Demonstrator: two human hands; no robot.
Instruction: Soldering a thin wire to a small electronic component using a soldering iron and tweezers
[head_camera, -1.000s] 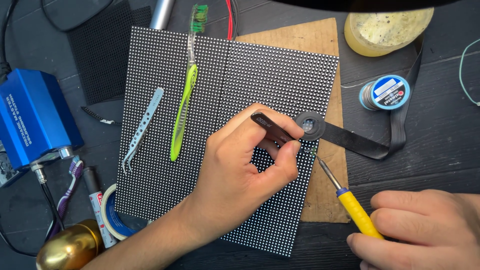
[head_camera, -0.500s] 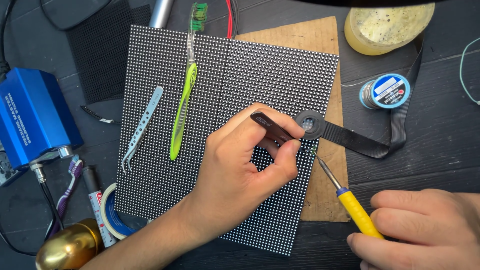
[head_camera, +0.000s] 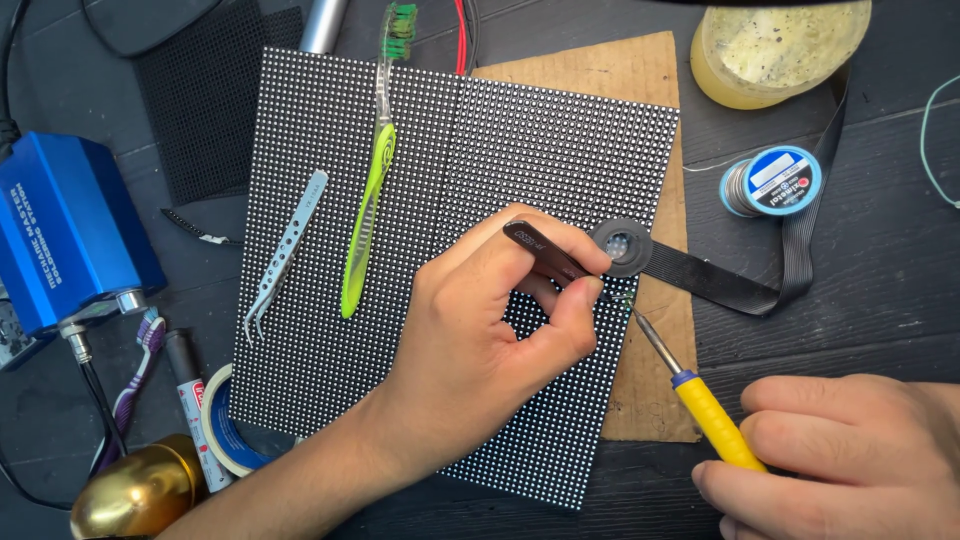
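A black panel covered in a grid of small white dots lies flat on a brown board. My left hand rests on the panel and pinches dark tweezers, their tips pointing at the panel's right edge. My right hand grips a soldering iron with a yellow handle; its metal tip meets the tweezer tips at that edge. A small black round holder sits just above that spot.
On the panel lie silver tweezers and a green toothbrush. A blue soldering station stands at left, a solder spool and a yellowish jar at upper right. A black ribbon cable, tape roll and brass stand lie around.
The soldering iron tip has moved up and left to meet the tweezer tips at the panel's edge. My left hand has hardly shifted.
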